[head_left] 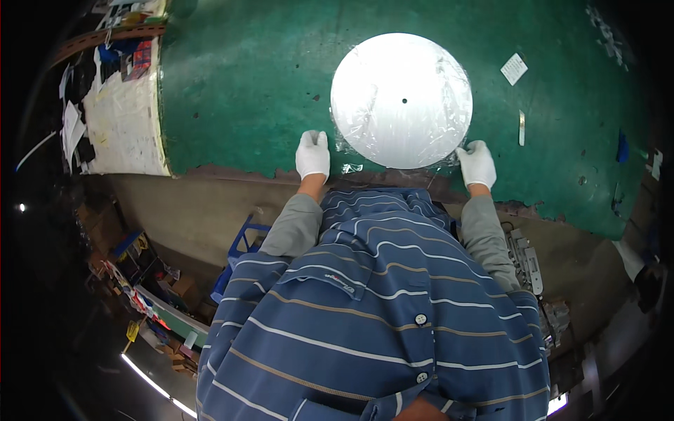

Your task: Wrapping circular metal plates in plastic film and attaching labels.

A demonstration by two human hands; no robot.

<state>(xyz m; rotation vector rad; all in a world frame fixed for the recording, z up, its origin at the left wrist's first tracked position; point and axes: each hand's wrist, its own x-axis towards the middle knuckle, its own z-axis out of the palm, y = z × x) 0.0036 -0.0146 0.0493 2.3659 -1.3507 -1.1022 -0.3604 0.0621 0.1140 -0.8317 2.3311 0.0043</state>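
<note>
A round, shiny silver metal disc (404, 77) with a small dark hole at its centre lies flat on the green work surface. Clear plastic film (352, 168), wrinkled and glossy, covers the disc and sticks out past its near edge. My left hand (313, 156), in a white glove, is closed at the film's left side, just left of the disc. On the other side my right hand (477, 164), also gloved in white, pinches the film close to the disc's lower right rim. What lies inside the fingers is mostly hidden.
Right of the disc lie a white paper label (514, 69) and a narrow metallic strip (521, 128). A worn pale board (126, 126) covers the table's left end. The green table cover (239, 91) has a torn near edge. A blue plastic stool (242, 242) stands below.
</note>
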